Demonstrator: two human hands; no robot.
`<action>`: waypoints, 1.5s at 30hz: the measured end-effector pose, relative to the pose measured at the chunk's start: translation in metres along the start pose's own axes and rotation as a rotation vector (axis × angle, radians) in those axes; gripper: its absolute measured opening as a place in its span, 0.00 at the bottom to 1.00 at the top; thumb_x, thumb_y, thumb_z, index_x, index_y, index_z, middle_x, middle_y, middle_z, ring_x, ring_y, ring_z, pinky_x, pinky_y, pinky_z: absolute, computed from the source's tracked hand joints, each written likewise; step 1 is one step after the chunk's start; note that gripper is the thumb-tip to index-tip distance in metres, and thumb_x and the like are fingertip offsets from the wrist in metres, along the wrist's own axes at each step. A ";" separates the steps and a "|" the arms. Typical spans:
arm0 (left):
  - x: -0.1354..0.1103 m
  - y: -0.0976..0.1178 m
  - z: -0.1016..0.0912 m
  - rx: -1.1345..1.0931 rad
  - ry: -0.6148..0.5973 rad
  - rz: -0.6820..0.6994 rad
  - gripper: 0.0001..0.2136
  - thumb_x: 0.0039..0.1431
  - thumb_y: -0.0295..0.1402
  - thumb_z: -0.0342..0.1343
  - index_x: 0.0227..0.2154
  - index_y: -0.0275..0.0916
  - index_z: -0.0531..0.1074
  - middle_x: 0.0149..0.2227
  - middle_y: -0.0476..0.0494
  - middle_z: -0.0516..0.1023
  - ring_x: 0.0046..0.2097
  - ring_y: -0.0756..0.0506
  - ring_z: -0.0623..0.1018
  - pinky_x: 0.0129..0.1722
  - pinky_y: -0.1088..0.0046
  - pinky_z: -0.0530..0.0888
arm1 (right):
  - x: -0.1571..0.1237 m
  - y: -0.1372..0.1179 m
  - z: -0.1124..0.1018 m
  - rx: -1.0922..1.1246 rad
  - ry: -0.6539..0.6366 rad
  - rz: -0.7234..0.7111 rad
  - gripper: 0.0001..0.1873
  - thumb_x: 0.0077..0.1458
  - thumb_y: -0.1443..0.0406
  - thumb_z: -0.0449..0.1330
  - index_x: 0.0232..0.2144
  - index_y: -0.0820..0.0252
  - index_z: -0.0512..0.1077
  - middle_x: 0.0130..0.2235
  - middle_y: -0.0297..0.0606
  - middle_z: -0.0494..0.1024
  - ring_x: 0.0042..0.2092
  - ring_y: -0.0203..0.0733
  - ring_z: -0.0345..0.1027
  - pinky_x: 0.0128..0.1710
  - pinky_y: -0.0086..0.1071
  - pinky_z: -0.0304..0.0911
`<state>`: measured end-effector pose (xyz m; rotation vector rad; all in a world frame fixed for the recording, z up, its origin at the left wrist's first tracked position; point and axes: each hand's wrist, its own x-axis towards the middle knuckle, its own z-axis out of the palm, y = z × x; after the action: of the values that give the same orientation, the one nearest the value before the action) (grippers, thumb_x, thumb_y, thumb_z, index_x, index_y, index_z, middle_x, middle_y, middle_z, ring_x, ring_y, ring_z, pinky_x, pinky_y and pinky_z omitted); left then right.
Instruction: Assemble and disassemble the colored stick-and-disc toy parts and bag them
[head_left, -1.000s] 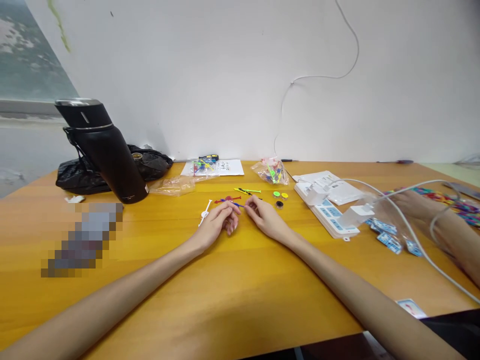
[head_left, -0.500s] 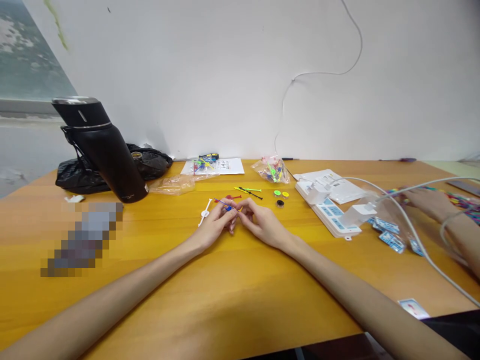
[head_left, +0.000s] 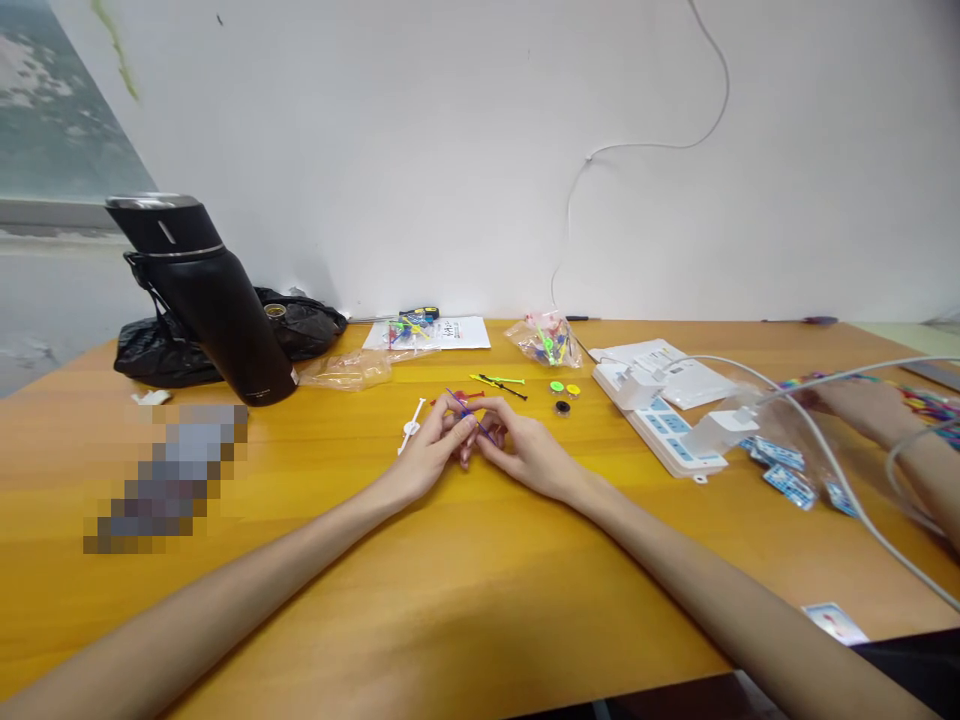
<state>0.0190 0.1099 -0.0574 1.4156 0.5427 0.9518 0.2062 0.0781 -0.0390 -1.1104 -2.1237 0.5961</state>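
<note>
My left hand [head_left: 433, 452] and my right hand [head_left: 531, 450] meet above the table, fingers curled and pinching a small blue plastic piece [head_left: 466, 411]. Its thin stick slants between the fingertips of both hands, and its middle is partly hidden. Just left of my left hand lies a white plastic stick with a round disc [head_left: 411, 428]. Red plastic pieces [head_left: 471, 396] lie right behind my fingers. Farther back are yellow and black sticks [head_left: 499, 384]. To the right of them sit a green disc [head_left: 556, 387], a yellow disc [head_left: 573, 391] and a black disc [head_left: 562, 408].
A black bottle [head_left: 225, 320] stands left by a black bag [head_left: 161, 355]. Bagged plastic pieces [head_left: 547, 342] lie at the back. On the right are a power strip [head_left: 671, 440], cables and another person's hand [head_left: 855, 400] by colourful strands.
The blue stick has turned: it now slants across both hands' fingertips, where before it pointed out to the left. My right fingers have shifted slightly around it.
</note>
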 end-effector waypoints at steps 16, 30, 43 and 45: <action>-0.009 -0.002 0.001 0.317 -0.050 -0.049 0.17 0.71 0.50 0.44 0.42 0.41 0.64 0.28 0.52 0.64 0.29 0.47 0.67 0.32 0.70 0.67 | 0.002 -0.002 -0.018 -0.383 0.055 -0.257 0.17 0.71 0.63 0.51 0.57 0.48 0.72 0.44 0.41 0.79 0.46 0.46 0.73 0.47 0.40 0.68; -0.006 -0.002 -0.001 0.362 -0.100 -0.045 0.16 0.73 0.48 0.41 0.38 0.40 0.61 0.29 0.52 0.63 0.30 0.48 0.68 0.34 0.70 0.69 | 0.001 -0.002 -0.013 -0.451 0.134 -0.302 0.16 0.70 0.68 0.51 0.55 0.59 0.74 0.44 0.44 0.80 0.45 0.45 0.73 0.46 0.39 0.68; -0.008 0.002 0.000 0.381 -0.111 -0.036 0.15 0.68 0.47 0.53 0.38 0.38 0.68 0.34 0.47 0.72 0.32 0.48 0.69 0.34 0.72 0.66 | 0.006 0.003 -0.022 0.724 -0.265 0.245 0.20 0.65 0.52 0.60 0.52 0.58 0.71 0.33 0.34 0.76 0.36 0.36 0.72 0.42 0.32 0.68; -0.009 0.007 0.001 0.393 -0.167 -0.015 0.14 0.69 0.45 0.52 0.37 0.38 0.68 0.34 0.47 0.74 0.33 0.48 0.68 0.35 0.72 0.65 | 0.005 0.005 -0.023 0.748 -0.299 0.245 0.19 0.64 0.52 0.61 0.49 0.58 0.69 0.32 0.32 0.74 0.34 0.35 0.71 0.41 0.31 0.67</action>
<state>0.0136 0.1009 -0.0525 1.8210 0.6366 0.7305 0.2234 0.0867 -0.0245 -0.8753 -1.7317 1.5944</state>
